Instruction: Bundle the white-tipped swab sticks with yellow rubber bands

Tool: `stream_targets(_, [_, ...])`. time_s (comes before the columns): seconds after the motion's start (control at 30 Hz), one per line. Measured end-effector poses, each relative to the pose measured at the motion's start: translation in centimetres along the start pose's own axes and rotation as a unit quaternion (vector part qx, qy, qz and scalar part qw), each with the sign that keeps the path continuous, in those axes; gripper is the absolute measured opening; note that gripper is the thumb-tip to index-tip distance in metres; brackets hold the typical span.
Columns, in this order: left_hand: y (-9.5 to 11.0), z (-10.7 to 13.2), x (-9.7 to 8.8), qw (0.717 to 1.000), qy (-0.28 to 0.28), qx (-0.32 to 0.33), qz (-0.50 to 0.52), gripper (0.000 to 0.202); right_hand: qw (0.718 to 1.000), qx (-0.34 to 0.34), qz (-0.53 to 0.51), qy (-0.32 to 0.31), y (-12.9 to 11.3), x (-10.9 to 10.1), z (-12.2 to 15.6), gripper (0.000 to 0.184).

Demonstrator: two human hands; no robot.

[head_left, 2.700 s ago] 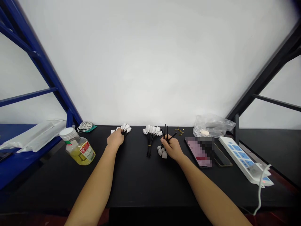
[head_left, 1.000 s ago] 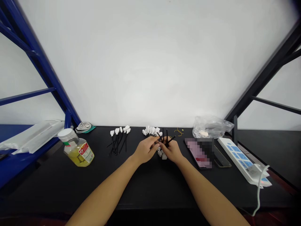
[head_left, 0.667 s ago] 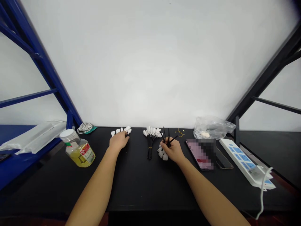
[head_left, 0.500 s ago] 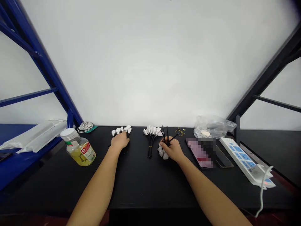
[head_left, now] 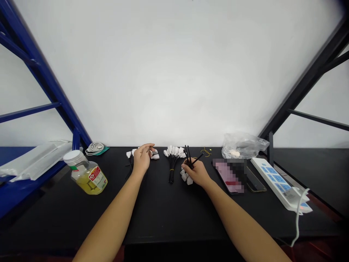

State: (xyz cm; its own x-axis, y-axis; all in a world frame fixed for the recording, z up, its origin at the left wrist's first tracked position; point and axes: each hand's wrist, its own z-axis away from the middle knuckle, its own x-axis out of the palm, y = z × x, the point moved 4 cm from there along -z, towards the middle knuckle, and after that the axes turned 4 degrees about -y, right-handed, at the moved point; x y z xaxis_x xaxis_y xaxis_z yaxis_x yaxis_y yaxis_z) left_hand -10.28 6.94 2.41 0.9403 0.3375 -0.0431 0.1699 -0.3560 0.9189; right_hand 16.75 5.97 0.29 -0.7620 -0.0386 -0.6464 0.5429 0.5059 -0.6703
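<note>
right hand closed in a pinch on black cables, cables upright, white plug ends bunched under the fist. left hand arched over a loose row of white-tipped leads, grip unclear. tied bundle of leads stands between the hands on the black bench. plastic bag behind, far right.

Bench, left: jar, coiled cable behind it
Bench, middle: cable bundle
Bench, right: phone, plastic bag behind, power strip beyond
</note>
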Motion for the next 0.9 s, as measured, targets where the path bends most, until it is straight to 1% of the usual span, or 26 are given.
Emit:
stream_targets(0.03, [0.2,0.5,0.7,1.0,-0.001,0.013,0.023,0.033,1.0,0.0,-0.001,0.001,0.0,0.0,0.0,0.016])
stream_targets(0.1, [0.7,1.7,2.2,0.999,-0.021,0.035,0.028,0.032,1.0,-0.001,-0.004,0.002,0.0,0.0,0.0,0.016])
stream_targets(0.23, [1.6,4.1,5.4,0.988,-0.132,0.073,-0.037,0.031,1.0,-0.01,-0.005,0.007,-0.1,-0.1,0.1,0.015])
stream_targets(0.3, [1.7,5.2,6.8,0.978,-0.186,0.077,-0.052,0.033,1.0,-0.018,-0.012,-0.001,-0.4,-0.1,0.2,0.016])
stream_targets(0.37, [1.3,6.2,8.0,0.968,-0.239,0.065,-0.051,0.036,0.999,-0.038,-0.029,-0.023,-0.7,-0.1,0.2,0.016])
stream_targets(0.43, [0.4,6.8,9.0,0.958,-0.283,0.037,-0.037,0.037,0.996,-0.063,-0.05,-0.049,-1.0,0.0,0.2,0.017])
stream_targets(0.5, [-0.6,7.1,9.5,0.953,-0.3,0.009,-0.023,0.036,0.994,-0.073,-0.064,-0.059,-1.0,0.0,0.2,0.018])
stream_targets(0.53, [-1.0,7.2,9.7,0.953,-0.302,0.002,-0.017,0.04,0.994,-0.07,-0.067,-0.057,-0.9,0.0,0.2,0.018])
stream_targets(0.63, [-1.4,7.1,9.6,0.951,-0.308,0.01,-0.012,0.052,0.995,-0.058,-0.065,-0.055,-0.5,0.1,0.2,0.021])
stream_targets(0.7, [-0.9,6.6,9.0,0.948,-0.314,0.028,-0.047,0.05,0.995,-0.056,-0.053,-0.056,-0.4,0.1,0.2,0.025])
stream_targets(0.77, [-0.1,5.4,7.7,0.943,-0.293,0.064,-0.148,0.039,0.997,-0.053,-0.032,-0.039,-0.4,0.1,0.3,0.024])
stream_targets(0.8, [0.3,4.6,6.7,0.934,-0.264,0.089,-0.222,0.032,0.998,-0.05,-0.021,-0.029,-0.4,0.0,0.3,0.022])
stream_targets(0.83, [0.6,3.7,5.5,0.923,-0.228,0.104,-0.294,0.03,0.999,-0.048,-0.013,-0.022,-0.4,-0.1,0.3,0.02])
stream_targets(0.87, [0.7,2.8,4.2,0.909,-0.194,0.097,-0.355,0.031,0.999,-0.045,-0.008,-0.019,-0.4,-0.1,0.3,0.019])
stream_targets(0.9, [0.5,1.9,2.8,0.894,-0.167,0.075,-0.41,0.032,0.999,-0.043,-0.006,-0.019,-0.3,-0.1,0.3,0.018])
